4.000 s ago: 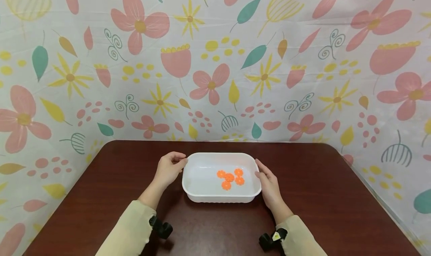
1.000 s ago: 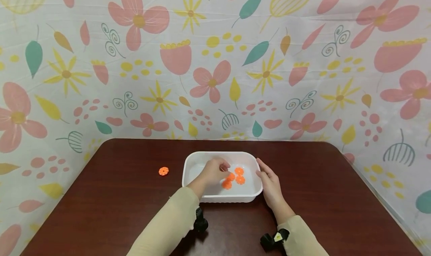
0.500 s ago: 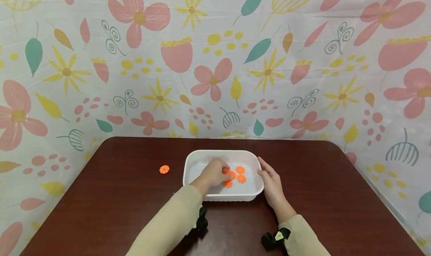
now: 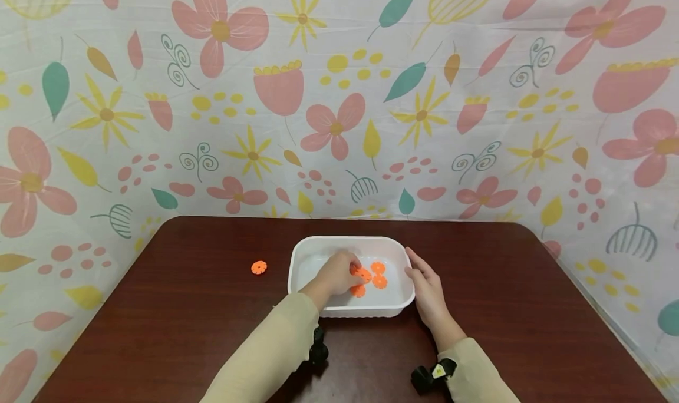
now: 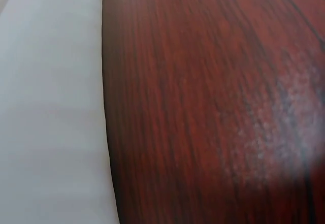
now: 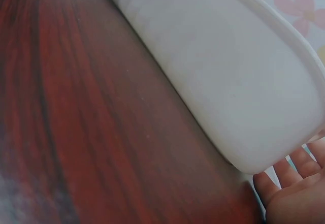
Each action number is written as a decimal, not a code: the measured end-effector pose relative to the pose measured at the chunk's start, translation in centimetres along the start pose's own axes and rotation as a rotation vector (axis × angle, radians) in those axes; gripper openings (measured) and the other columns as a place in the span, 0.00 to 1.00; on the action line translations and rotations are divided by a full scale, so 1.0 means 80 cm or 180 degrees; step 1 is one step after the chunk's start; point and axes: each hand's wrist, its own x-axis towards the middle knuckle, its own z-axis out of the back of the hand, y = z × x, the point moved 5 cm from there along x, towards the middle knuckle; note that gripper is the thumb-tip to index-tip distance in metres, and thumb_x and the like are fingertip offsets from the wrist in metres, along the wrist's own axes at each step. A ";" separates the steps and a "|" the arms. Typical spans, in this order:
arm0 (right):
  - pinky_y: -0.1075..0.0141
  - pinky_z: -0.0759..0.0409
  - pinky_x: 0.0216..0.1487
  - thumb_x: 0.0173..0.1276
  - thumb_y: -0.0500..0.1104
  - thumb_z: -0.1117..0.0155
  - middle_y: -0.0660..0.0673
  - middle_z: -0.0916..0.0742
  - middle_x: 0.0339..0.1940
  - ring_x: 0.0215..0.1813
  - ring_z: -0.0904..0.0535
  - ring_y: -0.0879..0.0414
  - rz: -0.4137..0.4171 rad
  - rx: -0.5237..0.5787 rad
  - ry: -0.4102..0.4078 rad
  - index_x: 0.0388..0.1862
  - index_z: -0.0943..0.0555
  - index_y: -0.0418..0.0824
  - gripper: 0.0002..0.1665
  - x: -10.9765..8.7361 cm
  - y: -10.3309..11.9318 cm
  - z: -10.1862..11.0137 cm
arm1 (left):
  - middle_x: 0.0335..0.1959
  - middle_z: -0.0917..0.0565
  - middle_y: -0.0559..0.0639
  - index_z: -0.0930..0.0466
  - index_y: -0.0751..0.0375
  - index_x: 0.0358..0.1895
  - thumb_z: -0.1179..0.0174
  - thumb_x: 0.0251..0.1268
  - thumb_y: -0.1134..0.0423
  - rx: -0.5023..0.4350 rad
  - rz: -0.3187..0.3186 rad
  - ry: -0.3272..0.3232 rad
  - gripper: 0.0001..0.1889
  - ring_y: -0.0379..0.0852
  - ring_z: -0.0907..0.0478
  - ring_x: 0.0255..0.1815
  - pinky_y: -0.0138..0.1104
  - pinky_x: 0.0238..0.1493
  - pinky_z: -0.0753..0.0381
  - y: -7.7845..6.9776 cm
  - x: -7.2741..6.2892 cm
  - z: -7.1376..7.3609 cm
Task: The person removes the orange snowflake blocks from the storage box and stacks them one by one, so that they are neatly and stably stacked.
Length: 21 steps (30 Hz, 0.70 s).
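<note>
In the head view a white plastic tray [image 4: 307,255] stands on the dark table. My left hand [image 4: 336,272] reaches over its front-left side, thumb and fingers pinching an orange notched disc [image 4: 364,274]. Several more discs lie on the tray floor, among them a disc [image 4: 379,281] to the right and a disc [image 4: 358,291] partly behind the thumb. Another orange disc [image 4: 259,267] lies on the table left of the tray. My right hand [image 4: 428,288] holds the tray's right end, thumb at the rim. In the right wrist view its fingers [image 6: 287,173] lie against the tray's outer wall.
The brown wooden table [image 4: 185,297] runs back to a flower-printed cloth [image 4: 339,96]. In the left wrist view the tray's side wall [image 5: 51,107] rises beside the tabletop. A black wrist camera [image 4: 317,347] sits below the left sleeve, close to the tray's front.
Four seconds ago my left hand was outside the left rim, and no disc lay on the table. It has since come into the tray, thumb and fingers closing on a disc. The right hand stays put.
</note>
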 end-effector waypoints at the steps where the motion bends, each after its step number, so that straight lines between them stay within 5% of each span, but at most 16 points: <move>1: 0.59 0.42 0.73 0.73 0.37 0.56 0.51 0.38 0.75 0.75 0.46 0.58 0.0012 0.0010 0.0009 0.73 0.38 0.47 0.29 0.000 0.001 0.000 | 0.37 0.23 0.47 0.20 0.60 0.38 0.33 0.56 0.63 0.0003 -0.0011 -0.0025 0.09 0.42 0.29 0.37 0.32 0.43 0.26 0.000 0.000 0.001; 12: 0.58 0.43 0.73 0.72 0.37 0.55 0.50 0.37 0.75 0.76 0.46 0.56 0.0011 0.0033 0.0019 0.73 0.38 0.46 0.30 0.001 0.000 0.000 | 0.27 0.24 0.46 0.22 0.58 0.29 0.36 0.58 0.66 -0.0313 -0.0116 -0.0161 0.03 0.40 0.31 0.28 0.29 0.31 0.29 0.005 -0.002 0.004; 21: 0.58 0.42 0.73 0.72 0.37 0.55 0.51 0.36 0.74 0.75 0.44 0.57 -0.0001 0.0052 -0.0005 0.72 0.37 0.47 0.30 0.001 -0.002 0.001 | 0.30 0.22 0.47 0.21 0.58 0.31 0.39 0.61 0.66 -0.0606 -0.0195 -0.0249 0.02 0.41 0.29 0.31 0.30 0.34 0.27 0.006 -0.007 0.015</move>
